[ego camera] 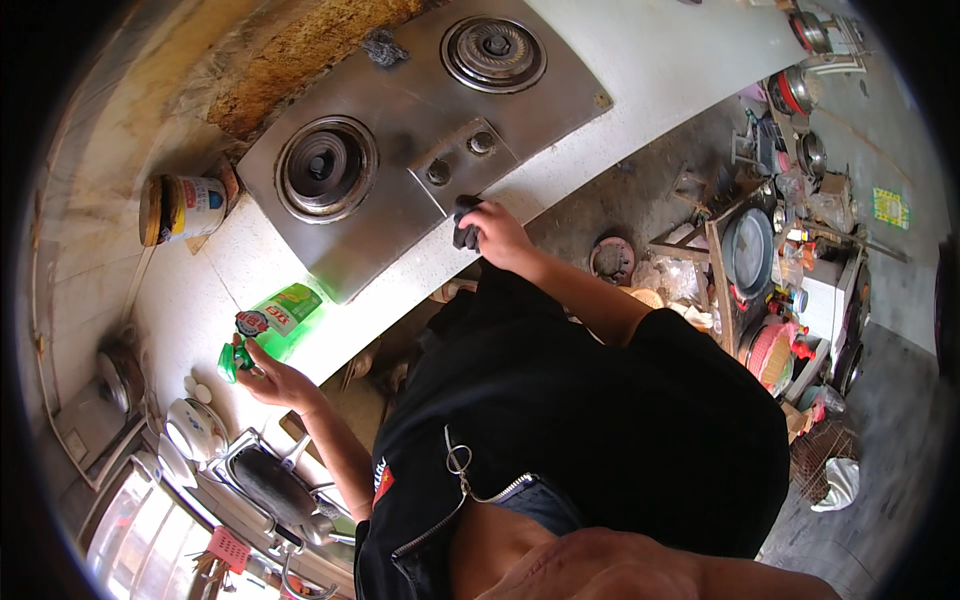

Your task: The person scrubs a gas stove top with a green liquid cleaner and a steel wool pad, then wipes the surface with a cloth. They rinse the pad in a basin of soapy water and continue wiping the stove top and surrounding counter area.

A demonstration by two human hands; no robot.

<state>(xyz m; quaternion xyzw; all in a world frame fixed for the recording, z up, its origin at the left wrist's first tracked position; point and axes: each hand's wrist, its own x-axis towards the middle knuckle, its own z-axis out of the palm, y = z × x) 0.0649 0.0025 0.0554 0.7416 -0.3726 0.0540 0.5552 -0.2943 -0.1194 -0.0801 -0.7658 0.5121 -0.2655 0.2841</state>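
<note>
At the left, my left hand point(274, 377) has its fingers round the neck and green cap of a green dish-soap bottle point(285, 319), which is tilted over the white countertop point(225, 262). My right hand point(499, 234) grips a dark, crumpled cloth point(467, 223) at the front edge of a two-burner steel gas stove point(394, 172), just in front of its two knobs. One burner point(326, 169) lies at the stove's left, the other point(493, 54) at its far right. A grey scouring pad point(385, 47) rests near the stove's back edge.
A labelled tin point(187, 210) stands left of the stove. Stacked bowls point(196, 430) and a dark pan point(271, 480) over the sink are at lower left. On the right are a pink basin point(612, 260) on the floor and a wooden rack holding a grey basin point(748, 253).
</note>
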